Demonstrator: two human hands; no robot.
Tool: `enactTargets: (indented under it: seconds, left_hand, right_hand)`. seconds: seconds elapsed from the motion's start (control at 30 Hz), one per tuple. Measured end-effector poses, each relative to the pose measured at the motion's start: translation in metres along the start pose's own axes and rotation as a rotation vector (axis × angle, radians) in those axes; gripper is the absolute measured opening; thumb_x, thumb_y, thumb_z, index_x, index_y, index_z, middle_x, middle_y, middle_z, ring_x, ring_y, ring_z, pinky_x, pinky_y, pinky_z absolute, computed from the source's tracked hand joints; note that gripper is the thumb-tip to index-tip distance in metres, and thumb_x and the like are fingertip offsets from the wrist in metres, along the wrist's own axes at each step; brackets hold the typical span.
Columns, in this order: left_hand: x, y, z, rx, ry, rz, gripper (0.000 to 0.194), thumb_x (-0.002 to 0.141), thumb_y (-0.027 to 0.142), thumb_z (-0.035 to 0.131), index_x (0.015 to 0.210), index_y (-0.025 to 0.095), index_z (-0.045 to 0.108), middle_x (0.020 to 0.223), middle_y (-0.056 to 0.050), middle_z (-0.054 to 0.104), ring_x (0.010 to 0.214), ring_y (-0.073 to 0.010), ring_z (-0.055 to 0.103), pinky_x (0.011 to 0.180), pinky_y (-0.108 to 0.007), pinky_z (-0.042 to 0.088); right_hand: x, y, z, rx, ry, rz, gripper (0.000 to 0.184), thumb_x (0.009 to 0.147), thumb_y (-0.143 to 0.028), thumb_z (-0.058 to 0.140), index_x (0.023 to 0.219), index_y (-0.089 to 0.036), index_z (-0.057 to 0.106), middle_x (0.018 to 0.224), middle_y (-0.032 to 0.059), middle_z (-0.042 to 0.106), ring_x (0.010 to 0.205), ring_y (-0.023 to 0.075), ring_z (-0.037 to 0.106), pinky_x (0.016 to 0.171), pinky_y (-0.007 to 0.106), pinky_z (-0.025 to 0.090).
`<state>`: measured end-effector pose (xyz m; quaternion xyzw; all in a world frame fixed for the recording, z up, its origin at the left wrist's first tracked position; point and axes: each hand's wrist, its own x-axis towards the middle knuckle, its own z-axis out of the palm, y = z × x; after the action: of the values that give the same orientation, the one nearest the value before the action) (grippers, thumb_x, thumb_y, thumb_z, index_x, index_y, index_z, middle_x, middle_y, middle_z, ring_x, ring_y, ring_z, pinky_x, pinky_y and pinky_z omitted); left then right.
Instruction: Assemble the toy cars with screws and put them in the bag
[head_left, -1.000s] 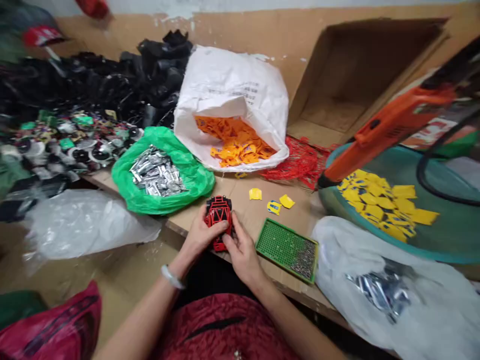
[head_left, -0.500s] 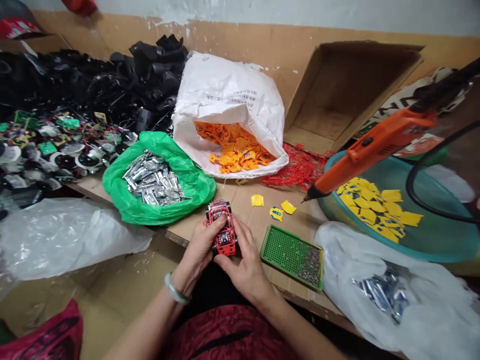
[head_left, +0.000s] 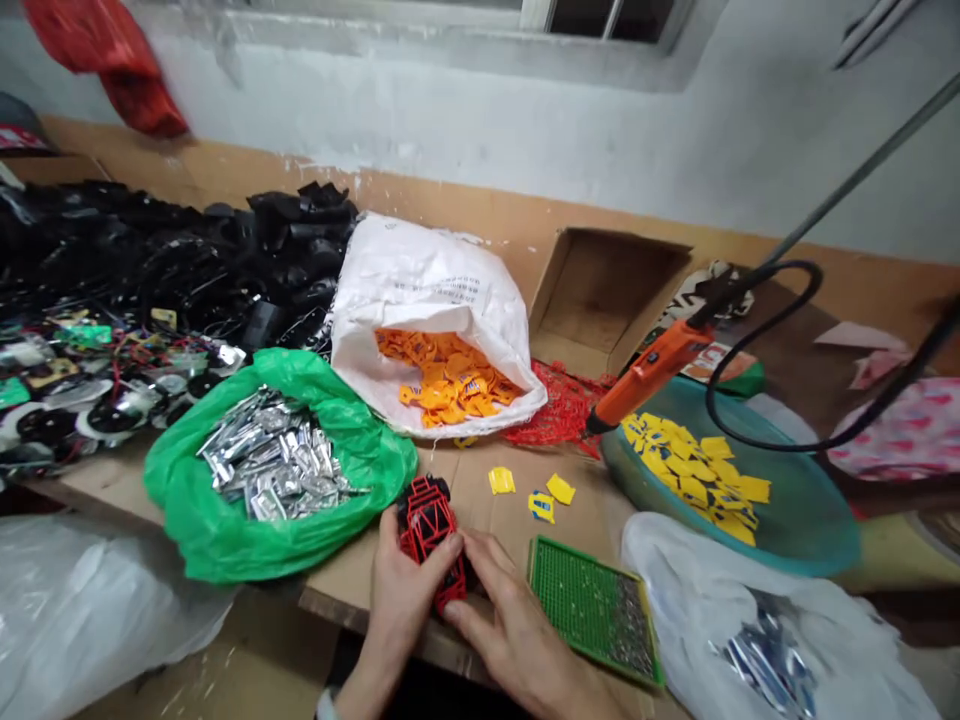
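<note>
Between my two hands is a red and black toy car (head_left: 429, 530) with a tube-like red frame and dark wheels. My left hand (head_left: 405, 585) is closed round its left side, the thumb lying across the frame. At the car's lower right, my right hand (head_left: 510, 610) grips it with thumb and fingers. Just beyond the car, yellow plastic pieces (head_left: 502, 481) lie loose on the cardboard-covered table (head_left: 450, 470). Right of my right hand sits a green perforated tray (head_left: 574, 600) with many small screws (head_left: 634, 625) at its right end.
A green bag (head_left: 180, 500) of shiny silver parts stands left, a white sack (head_left: 427, 270) of orange pieces behind. An orange electric screwdriver (head_left: 645, 375) hangs over a teal basin (head_left: 817, 525) of yellow pieces. A white plastic bag (head_left: 847, 640) lies front right; electronics (head_left: 97, 390) are heaped left.
The view has tilted up, showing more wall and a window. The toy car has turned in my hands and its far end leans left. Both hands still hold it.
</note>
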<state>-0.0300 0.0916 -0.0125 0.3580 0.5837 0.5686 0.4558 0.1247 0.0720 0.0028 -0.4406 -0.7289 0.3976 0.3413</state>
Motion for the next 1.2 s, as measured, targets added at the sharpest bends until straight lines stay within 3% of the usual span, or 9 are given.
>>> enactTargets:
  seconds: [0.13, 0.2, 0.27, 0.43, 0.6, 0.73, 0.9, 1.03, 1.2]
  left_hand:
    - [0.002, -0.009, -0.003, 0.085, 0.031, 0.042, 0.060, 0.064, 0.042, 0.086, 0.112, 0.019, 0.059, 0.101, -0.008, 0.074, 0.093, -0.0310, 0.071, 0.086, -0.043, 0.055]
    - [0.000, -0.010, -0.002, 0.068, 0.012, 0.032, 0.061, 0.065, 0.042, 0.084, 0.114, 0.019, 0.056, 0.100, -0.008, 0.074, 0.091, -0.0305, 0.071, 0.084, -0.043, 0.055]
    - [-0.001, -0.010, 0.000, 0.049, -0.003, 0.030, 0.062, 0.066, 0.042, 0.083, 0.116, 0.019, 0.055, 0.100, -0.009, 0.074, 0.091, -0.0307, 0.071, 0.083, -0.043, 0.055]
    - [-0.003, -0.008, 0.004, 0.045, 0.033, 0.055, 0.059, 0.062, 0.046, 0.083, 0.109, 0.020, 0.058, 0.092, -0.008, 0.075, 0.085, -0.0318, 0.071, 0.079, -0.044, 0.056]
    - [-0.003, -0.005, 0.006, -0.021, 0.030, 0.062, 0.061, 0.060, 0.050, 0.083, 0.107, 0.020, 0.058, 0.090, -0.007, 0.076, 0.083, -0.0306, 0.072, 0.077, -0.042, 0.056]
    - [-0.002, -0.008, 0.006, -0.063, 0.000, 0.044, 0.061, 0.059, 0.049, 0.083, 0.106, 0.020, 0.058, 0.092, -0.008, 0.077, 0.084, -0.0305, 0.072, 0.077, -0.041, 0.057]
    - [0.004, -0.017, 0.002, -0.087, -0.053, 0.032, 0.065, 0.059, 0.046, 0.086, 0.111, 0.019, 0.057, 0.098, -0.011, 0.077, 0.087, -0.0314, 0.073, 0.079, -0.041, 0.057]
    - [0.006, -0.015, -0.003, -0.129, -0.112, 0.035, 0.063, 0.060, 0.040, 0.089, 0.111, 0.018, 0.058, 0.098, -0.009, 0.076, 0.089, -0.0287, 0.072, 0.081, -0.039, 0.057]
    - [-0.005, -0.004, 0.000, -0.268, -0.203, -0.051, 0.060, 0.065, 0.040, 0.089, 0.110, 0.017, 0.058, 0.094, -0.006, 0.073, 0.080, -0.0213, 0.068, 0.074, -0.033, 0.056]
  right_hand:
    - [0.026, -0.010, -0.036, -0.149, 0.067, -0.064, 0.037, 0.093, -0.018, 0.057, 0.128, -0.023, 0.067, 0.126, 0.0115, 0.068, 0.118, 0.0267, 0.065, 0.102, 0.042, 0.055]
    - [0.055, -0.014, -0.051, -0.240, 0.089, -0.067, 0.031, 0.094, -0.016, 0.054, 0.120, -0.020, 0.069, 0.112, 0.0103, 0.072, 0.104, 0.0240, 0.069, 0.091, 0.037, 0.058]
    - [0.092, -0.015, -0.059, -0.383, 0.088, -0.050, 0.029, 0.095, -0.015, 0.052, 0.118, -0.019, 0.070, 0.111, 0.0099, 0.072, 0.102, 0.0223, 0.069, 0.090, 0.035, 0.057]
    - [0.183, -0.007, -0.053, -0.511, 0.037, 0.013, 0.025, 0.094, -0.020, 0.064, 0.116, -0.010, 0.069, 0.121, 0.0177, 0.068, 0.119, 0.0290, 0.061, 0.108, 0.044, 0.045]
    - [0.221, 0.006, -0.040, -0.519, -0.034, 0.156, 0.024, 0.095, -0.030, 0.070, 0.114, -0.015, 0.067, 0.123, 0.0101, 0.067, 0.113, 0.0267, 0.064, 0.100, 0.050, 0.052]
    - [0.227, 0.016, -0.047, -0.361, 0.050, 0.232, 0.028, 0.098, -0.033, 0.065, 0.121, -0.016, 0.064, 0.124, 0.0095, 0.065, 0.107, 0.0247, 0.066, 0.091, 0.046, 0.058]
    - [0.215, 0.018, -0.070, 0.032, 0.211, 0.235, 0.026, 0.098, -0.037, 0.065, 0.106, -0.013, 0.067, 0.103, 0.0055, 0.070, 0.087, 0.0200, 0.070, 0.076, 0.036, 0.060]
    - [0.173, 0.005, -0.071, 0.405, 0.205, 0.241, 0.033, 0.082, -0.046, 0.077, 0.092, -0.016, 0.070, 0.082, 0.0050, 0.073, 0.065, 0.0174, 0.068, 0.056, 0.029, 0.056]
    - [0.102, -0.013, -0.050, 0.707, 0.146, 0.304, 0.047, 0.061, -0.043, 0.092, 0.095, -0.017, 0.072, 0.086, 0.0053, 0.075, 0.070, 0.0172, 0.070, 0.063, 0.029, 0.059]
